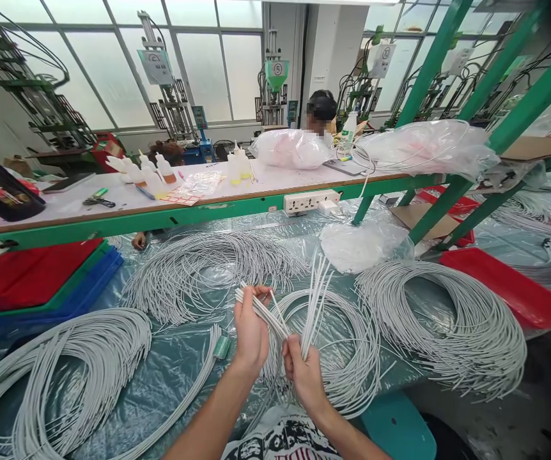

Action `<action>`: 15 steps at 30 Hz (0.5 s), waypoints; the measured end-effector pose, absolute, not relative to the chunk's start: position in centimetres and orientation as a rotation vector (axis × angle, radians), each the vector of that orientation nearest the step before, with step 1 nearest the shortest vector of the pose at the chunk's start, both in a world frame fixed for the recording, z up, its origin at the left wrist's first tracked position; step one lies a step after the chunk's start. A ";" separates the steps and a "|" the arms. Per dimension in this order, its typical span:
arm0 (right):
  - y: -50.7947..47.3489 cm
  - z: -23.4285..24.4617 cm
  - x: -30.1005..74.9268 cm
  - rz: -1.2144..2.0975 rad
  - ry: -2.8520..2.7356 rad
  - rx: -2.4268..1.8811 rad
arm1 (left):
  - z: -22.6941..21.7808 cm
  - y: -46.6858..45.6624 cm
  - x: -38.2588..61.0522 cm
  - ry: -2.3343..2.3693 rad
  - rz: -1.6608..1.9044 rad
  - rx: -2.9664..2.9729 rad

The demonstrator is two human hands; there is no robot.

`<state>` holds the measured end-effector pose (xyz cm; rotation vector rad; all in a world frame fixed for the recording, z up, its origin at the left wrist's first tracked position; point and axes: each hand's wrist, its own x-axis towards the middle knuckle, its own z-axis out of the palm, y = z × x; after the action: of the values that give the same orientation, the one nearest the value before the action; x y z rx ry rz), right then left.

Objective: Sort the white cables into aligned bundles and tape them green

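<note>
Sorting a handful of thin white cables appears to be the step in hand. The left hand [251, 329] is closed around a small bundle of cable ends [261, 308], fingers curled tight, the tips of the cables projecting past the thumb toward the left. The right hand [304, 374] pinches a second group of cable ends [314, 300], which fan upward and slightly right. Both groups run down into the coil [352, 358] lying on the bench directly beneath the hands.

Judgement: the ends are being gathered and evened. The next move calls for a firm pinch and level tips, since loose strands splay readily.

Materials: the cables are slim, round, matt pale grey-white, flexible yet springy enough to hold broad loops. A clear plastic sheet [170, 364], glossy and wrinkled, covers the bench. Further coils lie on it: a large dense ring at right [452, 326], a looser spread behind [208, 268], and a long sweeping bundle at lower left [59, 377] with a small green tag [222, 347] near its end. Crumpled clear bags [366, 246] sit beyond.

Red trays [510, 287] lie at right. A green-edged shelf [184, 214] carries small squeeze bottles [148, 172], a power strip [310, 202] and filled bags [294, 148]. A person [322, 108] sits beyond the shelf.
</note>
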<state>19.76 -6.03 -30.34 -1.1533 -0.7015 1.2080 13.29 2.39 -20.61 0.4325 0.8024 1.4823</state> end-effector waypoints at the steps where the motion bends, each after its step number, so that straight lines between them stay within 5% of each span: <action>1: -6.0 -30.4 19.7 1.189 -0.706 -1.160 | -20.6 2.4 13.3 0.801 1.466 0.412; 15: -4.4 -27.1 22.0 1.215 -0.293 -1.137 | -19.7 1.4 13.4 0.715 1.414 0.489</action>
<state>22.02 -4.38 -27.08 -1.1369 -0.2929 1.2151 13.36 1.45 -19.72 0.4887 0.7146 1.4144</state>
